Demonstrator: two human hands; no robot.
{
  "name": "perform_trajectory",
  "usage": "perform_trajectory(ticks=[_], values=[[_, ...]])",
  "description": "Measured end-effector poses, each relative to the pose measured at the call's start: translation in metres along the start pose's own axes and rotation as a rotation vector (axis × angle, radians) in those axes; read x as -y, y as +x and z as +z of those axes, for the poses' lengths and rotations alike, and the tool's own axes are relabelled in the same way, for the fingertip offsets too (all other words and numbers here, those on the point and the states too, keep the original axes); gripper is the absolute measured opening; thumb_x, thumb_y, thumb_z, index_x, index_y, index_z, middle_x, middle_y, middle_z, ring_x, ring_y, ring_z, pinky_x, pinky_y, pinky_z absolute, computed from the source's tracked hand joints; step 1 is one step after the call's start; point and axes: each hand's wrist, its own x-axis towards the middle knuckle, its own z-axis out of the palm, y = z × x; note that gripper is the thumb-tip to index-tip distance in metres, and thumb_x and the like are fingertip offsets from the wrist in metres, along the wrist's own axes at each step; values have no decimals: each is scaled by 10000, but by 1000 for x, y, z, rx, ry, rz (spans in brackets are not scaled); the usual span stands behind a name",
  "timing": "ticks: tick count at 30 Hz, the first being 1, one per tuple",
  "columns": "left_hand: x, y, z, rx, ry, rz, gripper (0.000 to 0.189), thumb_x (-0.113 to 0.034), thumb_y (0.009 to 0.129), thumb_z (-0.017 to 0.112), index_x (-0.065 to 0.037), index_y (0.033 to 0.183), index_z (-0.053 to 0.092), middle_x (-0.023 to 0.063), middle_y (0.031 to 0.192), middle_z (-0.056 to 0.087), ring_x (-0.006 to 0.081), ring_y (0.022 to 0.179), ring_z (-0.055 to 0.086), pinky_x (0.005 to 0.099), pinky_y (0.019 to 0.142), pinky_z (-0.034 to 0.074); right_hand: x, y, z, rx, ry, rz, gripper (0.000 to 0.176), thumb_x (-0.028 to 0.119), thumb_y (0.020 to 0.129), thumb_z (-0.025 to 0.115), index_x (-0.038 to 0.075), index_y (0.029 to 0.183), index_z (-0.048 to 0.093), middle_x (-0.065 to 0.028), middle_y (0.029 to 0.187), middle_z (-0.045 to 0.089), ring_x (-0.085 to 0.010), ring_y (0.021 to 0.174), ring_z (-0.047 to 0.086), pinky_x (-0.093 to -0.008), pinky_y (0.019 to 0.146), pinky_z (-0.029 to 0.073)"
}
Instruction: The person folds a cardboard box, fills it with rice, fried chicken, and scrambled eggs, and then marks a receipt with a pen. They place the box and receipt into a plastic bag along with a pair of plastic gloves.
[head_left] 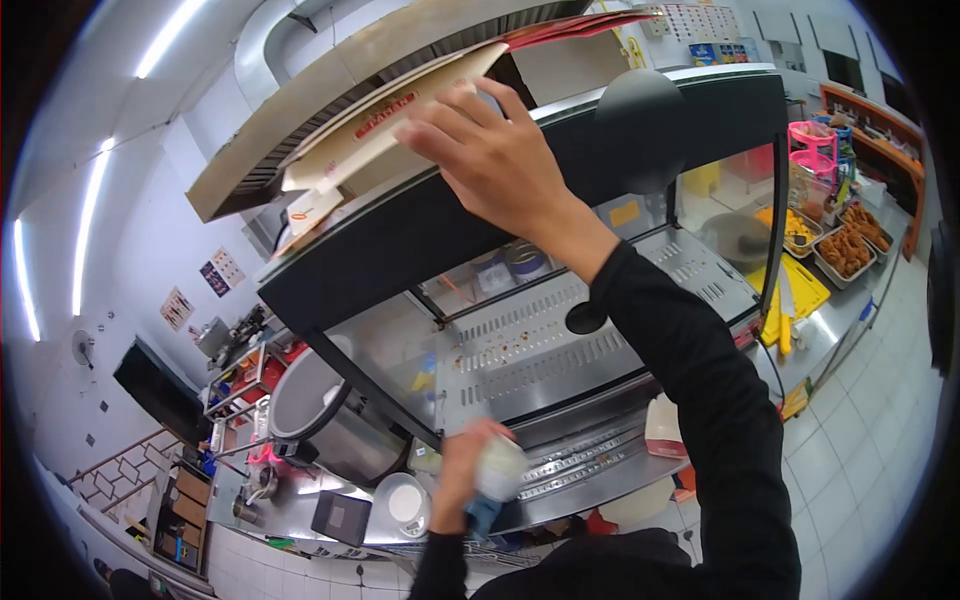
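Observation:
My right hand (500, 150) reaches up over the black top edge of a glass display warmer (540, 190). Its bent fingers are apart and overlap a cream-coloured carton (365, 130) with red lettering, which lies on top of the warmer. Low in front of the cabinet, my left hand (462, 468) is smeared by motion, its fingers round a whitish, rounded thing (502, 468). Blur hides what kind of thing that is. Below it shows a patch of blue. Inside the warmer, a slotted metal tray (530, 345) bears some crumbs.
Left of the warmer stands a large steel pot (355, 435), with a small white dish (406, 502) and a dark square box (341, 517) nearby. At right are a knife (786, 315) on a yellow cutting board (805, 290) and trays of fried food (845, 250). A red-and-white carton (665, 428) sits at the front ledge.

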Motion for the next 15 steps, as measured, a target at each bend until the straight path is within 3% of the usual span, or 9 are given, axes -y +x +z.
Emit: perform_trajectory(ticks=[4, 6, 7, 8, 9, 10, 11, 12, 15], values=[[-161, 45, -50, -502, 976, 614, 328, -263, 885, 565, -3, 1073, 631, 117, 981, 654, 244, 946, 599, 358, 905, 430, -13, 35, 19, -141, 1, -169, 248, 161, 821, 597, 217, 1061, 567, 31, 786, 609, -176, 824, 649, -334, 745, 492], [-238, 85, -62, -443, 872, 652, 553, -332, 875, 634, 5, 1302, 532, 133, 1169, 628, 215, 1031, 602, 338, 932, 432, -17, 50, 31, -170, 109, -129, 257, 139, 816, 598, 206, 1060, 556, -8, 769, 625, -216, 756, 662, -340, 603, 502], [-274, 113, -72, -391, 1124, 710, 564, -409, 878, 615, -77, 1327, 537, 137, 1159, 633, 197, 983, 616, 332, 894, 450, -19, 51, 27, -125, 99, -116, 257, 139, 816, 598, 206, 1060, 556, -8, 769, 625, -216, 756, 662, -340, 603, 502], [-305, 150, -95, -268, 1578, 1020, 589, -437, 846, 649, -104, 1320, 545, 138, 1091, 656, 209, 919, 648, 324, 832, 486, -20, 54, 21, -70, 134, -59, 277, 90, 798, 608, 180, 1057, 564, -44, 782, 628, -238, 754, 655, -354, 588, 503], [-320, 188, -96, -411, 1522, 739, 749, -547, 780, 669, -92, 1351, 504, 183, 1086, 639, 243, 846, 669, 334, 756, 512, -21, 56, 20, -21, 169, -10, 299, 42, 781, 618, 155, 1054, 572, -79, 796, 631, -260, 752, 647, -367, 573, 504], [-329, 212, -91, -364, 1635, 797, 684, -565, 744, 673, -40, 1180, 636, 194, 925, 672, 245, 710, 667, 351, 651, 519, -25, 55, 23, 14, 169, -13, 299, 42, 781, 618, 155, 1054, 572, -79, 796, 631, -260, 752, 647, -367, 573, 504], [-332, 221, -79, -285, 1822, 607, 723, -523, 776, 676, -113, 1349, 517, 208, 1098, 643, 245, 887, 640, 361, 834, 469, -30, 54, 28, -64, 310, -79, 426, -46, 761, 539, 89, 1156, 455, -189, 810, 613, -372, 785, 615, -450, 611, 477], [-328, 226, -69, -305, 1834, 591, 675, -501, 744, 717, 11, 1170, 609, 206, 950, 671, 238, 805, 642, 367, 775, 480, -31, 54, 24, -149, 451, -141, 553, -134, 741, 460, 24, 1257, 338, -298, 824, 595, -483, 818, 582, -532, 650, 450], [-316, 176, 30, -601, 2145, 323, 516, -417, 740, 707, -16, 1062, 671, 183, 966, 682, 259, 898, 654, 357, 816, 503, -36, 53, 20, -116, 581, -180, 453, -123, 750, 464, 9, 1177, 393, -298, 806, 594, -483, 809, 584, -525, 634, 458]])
